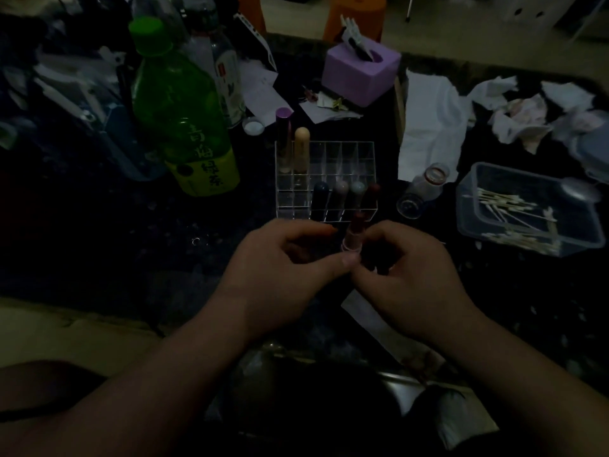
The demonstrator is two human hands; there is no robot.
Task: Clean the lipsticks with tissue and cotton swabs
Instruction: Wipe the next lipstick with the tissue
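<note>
Left of the clear organizer [324, 179] a tall green bottle [184, 127] blocks the way. Right of it lie a small glass bottle [421, 189] and the swab box [527, 209]. Front-left of it, bare dark table [164, 242] gives passage.

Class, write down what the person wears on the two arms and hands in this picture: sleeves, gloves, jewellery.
The left hand and right hand are bare, no gloves. The left forearm and right forearm are uncovered down to the picture's lower edge, no sleeve in view. No ring, watch or bracelet can be made out, though the light is dim.
</note>
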